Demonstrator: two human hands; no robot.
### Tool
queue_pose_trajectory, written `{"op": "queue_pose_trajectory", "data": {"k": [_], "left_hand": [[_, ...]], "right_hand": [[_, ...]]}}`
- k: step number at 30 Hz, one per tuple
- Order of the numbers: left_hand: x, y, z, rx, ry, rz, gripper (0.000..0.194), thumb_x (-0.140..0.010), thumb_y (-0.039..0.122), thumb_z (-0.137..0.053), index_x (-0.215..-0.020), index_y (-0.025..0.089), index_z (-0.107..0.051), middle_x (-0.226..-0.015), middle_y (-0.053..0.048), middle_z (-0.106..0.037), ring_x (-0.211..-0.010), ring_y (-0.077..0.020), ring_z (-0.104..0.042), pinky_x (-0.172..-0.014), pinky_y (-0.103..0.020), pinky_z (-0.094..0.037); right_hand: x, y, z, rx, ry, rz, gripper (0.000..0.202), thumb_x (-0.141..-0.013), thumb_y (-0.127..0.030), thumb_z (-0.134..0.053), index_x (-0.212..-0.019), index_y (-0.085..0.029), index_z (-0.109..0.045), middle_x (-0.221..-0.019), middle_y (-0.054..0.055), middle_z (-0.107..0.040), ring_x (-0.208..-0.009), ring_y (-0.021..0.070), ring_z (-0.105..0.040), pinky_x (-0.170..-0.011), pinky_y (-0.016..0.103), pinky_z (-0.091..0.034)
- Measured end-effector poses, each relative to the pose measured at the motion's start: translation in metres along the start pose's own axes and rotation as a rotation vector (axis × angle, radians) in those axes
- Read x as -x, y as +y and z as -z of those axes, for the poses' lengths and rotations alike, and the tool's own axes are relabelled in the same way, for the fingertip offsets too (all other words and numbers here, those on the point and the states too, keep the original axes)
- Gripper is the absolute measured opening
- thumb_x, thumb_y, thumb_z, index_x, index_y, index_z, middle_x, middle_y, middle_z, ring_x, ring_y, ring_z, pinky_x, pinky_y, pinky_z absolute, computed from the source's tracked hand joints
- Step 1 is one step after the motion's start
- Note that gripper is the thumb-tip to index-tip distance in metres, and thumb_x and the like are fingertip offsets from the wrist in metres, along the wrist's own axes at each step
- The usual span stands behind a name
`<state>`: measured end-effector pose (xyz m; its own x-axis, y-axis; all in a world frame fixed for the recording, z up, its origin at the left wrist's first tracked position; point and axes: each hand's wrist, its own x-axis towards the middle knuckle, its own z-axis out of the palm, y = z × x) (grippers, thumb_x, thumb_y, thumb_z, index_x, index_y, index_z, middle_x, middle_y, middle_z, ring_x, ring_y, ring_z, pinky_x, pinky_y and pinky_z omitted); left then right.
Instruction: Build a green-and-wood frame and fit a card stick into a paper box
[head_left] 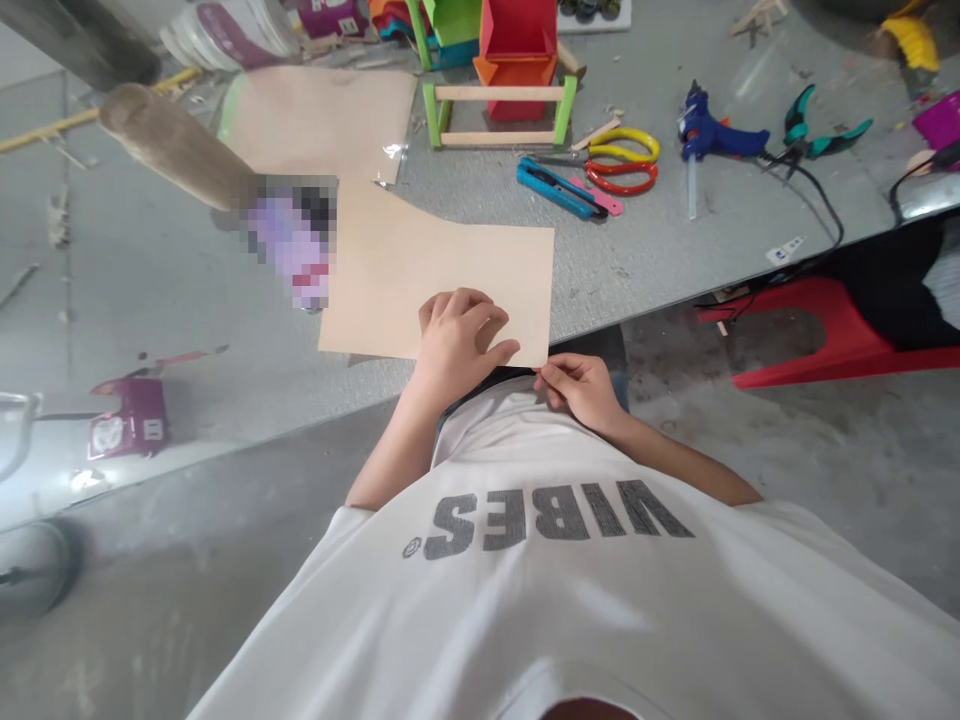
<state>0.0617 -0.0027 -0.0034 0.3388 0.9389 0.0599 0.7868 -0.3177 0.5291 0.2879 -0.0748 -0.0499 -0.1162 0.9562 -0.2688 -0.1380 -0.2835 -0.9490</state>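
A beige card sheet with a curved upper edge lies at the table's front edge, its lower right corner reaching just past it. My left hand rests on the sheet with its fingers apart and slightly bent, gripping nothing. At that lower right corner, my right hand pinches the sheet between thumb and fingers. A second beige sheet in a clear, shiny sleeve lies behind it. To the left is a thick wooden stick, beside a pixelated purple patch.
Scissors, a blue cutter and a blue glue gun lie at the right. A green-and-wood frame with red pieces stands at the back. A purple box sits at left; a red stool stands beyond the table edge.
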Motion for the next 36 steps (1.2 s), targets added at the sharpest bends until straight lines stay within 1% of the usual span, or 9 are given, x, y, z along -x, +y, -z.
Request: {"op": "queue_pose_trajectory", "data": {"k": [3, 9, 13, 18, 20, 24, 30, 33, 36], "left_hand": [[0.000, -0.001, 0.000, -0.007, 0.003, -0.006, 0.025, -0.097, 0.033, -0.091, -0.122, 0.031, -0.088, -0.145, -0.010, -0.080, -0.145, -0.0404, -0.068, -0.137, -0.065, -0.045], [0.000, -0.003, -0.001, -0.008, -0.004, -0.025, 0.024, -0.099, 0.034, -0.090, -0.122, 0.031, -0.086, -0.144, -0.010, -0.079, -0.145, -0.0396, -0.069, -0.137, -0.064, -0.045], [0.000, -0.004, 0.000, 0.029, -0.007, -0.025, 0.024, -0.098, 0.033, -0.091, -0.121, 0.031, -0.086, -0.143, -0.010, -0.079, -0.145, -0.0386, -0.070, -0.140, -0.065, -0.044], [0.000, -0.004, 0.000, 0.072, -0.036, -0.011, 0.029, -0.099, 0.033, -0.087, -0.127, 0.028, -0.085, -0.146, -0.010, -0.077, -0.143, -0.0383, -0.072, -0.132, -0.060, -0.054], [0.000, -0.003, 0.000, 0.045, -0.041, -0.013, 0.029, -0.099, 0.032, -0.087, -0.127, 0.029, -0.085, -0.144, -0.010, -0.077, -0.142, -0.0391, -0.071, -0.133, -0.061, -0.052], [-0.001, 0.000, 0.001, -0.013, -0.021, -0.009, 0.026, -0.098, 0.036, -0.088, -0.123, 0.032, -0.086, -0.145, -0.010, -0.077, -0.144, -0.0416, -0.067, -0.137, -0.067, -0.044], [0.001, -0.001, 0.000, -0.002, -0.012, -0.020, 0.025, -0.099, 0.036, -0.088, -0.123, 0.031, -0.085, -0.144, -0.011, -0.077, -0.145, -0.0418, -0.066, -0.138, -0.069, -0.043], [0.002, -0.003, -0.001, 0.017, -0.018, -0.034, 0.024, -0.100, 0.036, -0.087, -0.123, 0.031, -0.082, -0.145, -0.010, -0.077, -0.142, -0.0393, -0.067, -0.139, -0.069, -0.044], [0.003, -0.005, -0.001, 0.031, -0.016, -0.039, 0.024, -0.101, 0.035, -0.086, -0.124, 0.031, -0.081, -0.145, -0.011, -0.077, -0.139, -0.0372, -0.067, -0.141, -0.070, -0.042]], "right_hand": [[-0.003, 0.000, -0.002, -0.043, 0.011, -0.029, 0.075, -0.073, -0.095, -0.102, -0.077, -0.023, -0.083, -0.072, 0.004, -0.079, -0.049, 0.0089, -0.047, -0.048, 0.029, -0.042], [-0.005, -0.001, -0.005, -0.078, 0.034, -0.076, 0.079, -0.062, -0.097, -0.105, -0.074, -0.023, -0.080, -0.069, 0.002, -0.078, -0.047, 0.0077, -0.047, -0.046, 0.027, -0.040], [-0.003, -0.005, -0.006, -0.084, 0.055, -0.083, 0.077, -0.060, -0.095, -0.107, -0.075, -0.023, -0.081, -0.065, 0.001, -0.075, -0.046, 0.0082, -0.048, -0.046, 0.027, -0.041], [-0.002, -0.009, -0.008, -0.090, 0.071, -0.095, 0.079, -0.055, -0.095, -0.108, -0.072, -0.024, -0.081, -0.063, 0.000, -0.074, -0.046, 0.0086, -0.048, -0.046, 0.027, -0.040], [-0.002, -0.010, -0.009, -0.100, 0.081, -0.093, 0.079, -0.053, -0.095, -0.109, -0.071, -0.024, -0.081, -0.062, -0.001, -0.073, -0.045, 0.0084, -0.048, -0.046, 0.027, -0.039], [-0.003, -0.009, -0.011, -0.117, 0.076, -0.075, 0.075, -0.057, -0.091, -0.110, -0.071, -0.023, -0.081, -0.061, 0.000, -0.071, -0.046, 0.0082, -0.049, -0.047, 0.027, -0.038], [-0.004, -0.006, -0.009, -0.105, 0.080, -0.066, 0.067, -0.064, -0.080, -0.112, -0.075, -0.023, -0.079, -0.065, 0.000, -0.071, -0.048, 0.0088, -0.049, -0.048, 0.028, -0.041], [-0.005, -0.005, -0.007, -0.095, 0.091, -0.066, 0.065, -0.065, -0.081, -0.111, -0.075, -0.025, -0.079, -0.066, -0.001, -0.071, -0.049, 0.0092, -0.047, -0.048, 0.029, -0.042], [-0.006, -0.005, -0.007, -0.097, 0.095, -0.066, 0.068, -0.062, -0.084, -0.111, -0.073, -0.025, -0.079, -0.063, -0.001, -0.070, -0.048, 0.0090, -0.046, -0.048, 0.029, -0.040]]}}
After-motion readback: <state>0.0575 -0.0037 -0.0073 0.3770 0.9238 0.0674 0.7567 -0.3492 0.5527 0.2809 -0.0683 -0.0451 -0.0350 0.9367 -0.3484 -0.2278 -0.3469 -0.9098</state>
